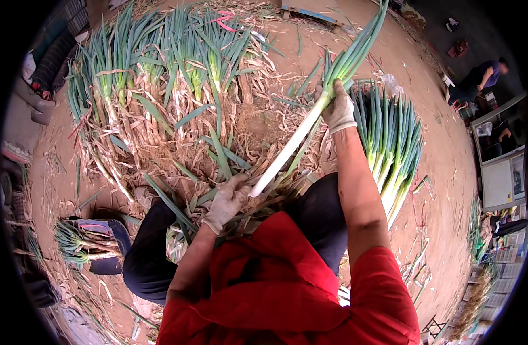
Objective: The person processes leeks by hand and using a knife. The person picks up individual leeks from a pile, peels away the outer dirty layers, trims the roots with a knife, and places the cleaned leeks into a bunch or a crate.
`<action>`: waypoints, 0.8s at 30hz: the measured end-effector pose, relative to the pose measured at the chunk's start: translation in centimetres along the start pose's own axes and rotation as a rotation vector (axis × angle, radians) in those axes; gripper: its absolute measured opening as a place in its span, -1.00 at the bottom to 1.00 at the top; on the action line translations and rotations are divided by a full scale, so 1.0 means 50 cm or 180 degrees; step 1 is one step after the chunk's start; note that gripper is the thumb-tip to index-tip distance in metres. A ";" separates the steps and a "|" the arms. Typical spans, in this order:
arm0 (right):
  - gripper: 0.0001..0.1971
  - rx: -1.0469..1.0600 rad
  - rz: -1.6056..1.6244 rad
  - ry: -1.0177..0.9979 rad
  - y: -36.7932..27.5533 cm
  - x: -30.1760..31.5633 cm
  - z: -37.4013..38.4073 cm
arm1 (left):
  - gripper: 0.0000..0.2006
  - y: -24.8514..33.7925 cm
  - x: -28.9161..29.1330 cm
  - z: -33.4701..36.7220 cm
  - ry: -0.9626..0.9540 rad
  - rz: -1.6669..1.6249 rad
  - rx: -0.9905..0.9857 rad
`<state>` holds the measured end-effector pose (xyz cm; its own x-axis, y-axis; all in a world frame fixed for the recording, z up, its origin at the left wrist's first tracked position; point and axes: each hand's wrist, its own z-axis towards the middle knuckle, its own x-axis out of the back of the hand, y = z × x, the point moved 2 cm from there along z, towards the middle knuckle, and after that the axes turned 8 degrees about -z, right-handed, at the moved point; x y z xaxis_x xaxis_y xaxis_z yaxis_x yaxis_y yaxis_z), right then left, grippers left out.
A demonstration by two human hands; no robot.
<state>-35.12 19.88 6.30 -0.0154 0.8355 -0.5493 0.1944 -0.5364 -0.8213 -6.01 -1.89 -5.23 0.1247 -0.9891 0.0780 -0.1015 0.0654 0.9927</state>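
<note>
A long leek-like green onion (pixel 292 144) with a clean white stalk slants across the middle, its green leaves pointing to the far right. My gloved right hand (pixel 337 110) is closed around it where the white turns green. Beside the root end, my gloved left hand (pixel 226 202) has its fingers curled against the stalk's base; whether it grips the stalk or loose peelings is hard to see. To the right of my right forearm lies a bundle of clean green onions (pixel 387 141). A big pile of unpeeled green onions (pixel 154 80) with dry brown skins spreads at the far left.
Stripped leaves and dry skins (pixel 275 121) litter the ground before me. A smaller lot of green onions (pixel 88 244) lies on a dark support at left. Another person (pixel 485 77) bends at the far right, near a white-framed cabinet (pixel 500 178). A blue-edged board (pixel 313 16) lies at the back.
</note>
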 end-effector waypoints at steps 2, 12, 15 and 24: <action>-0.64 0.0081 0.0345 -0.0267 0.001 0.002 0.005 | -0.60 0.043 -0.043 0.002 -0.0499 0.0465 0.0140; -0.66 -0.0246 0.0534 -0.1359 -0.015 -0.041 -0.023 | -0.54 0.034 -0.054 -0.003 -0.1651 -0.3783 0.1057; -0.66 -0.0263 0.0510 -0.1348 -0.020 -0.052 -0.038 | -0.56 0.059 -0.065 -0.011 -0.1174 -0.3486 0.1068; -0.69 0.0086 0.1026 -0.1865 -0.038 -0.059 -0.045 | -0.72 0.129 -0.095 0.035 -0.1483 -0.1813 0.0807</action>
<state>-33.23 18.71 9.80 -0.4924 0.4339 -0.7545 0.2539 -0.7576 -0.6013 -8.98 3.00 0.65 -0.1965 -0.8182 -0.5403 -0.3760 -0.4460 0.8122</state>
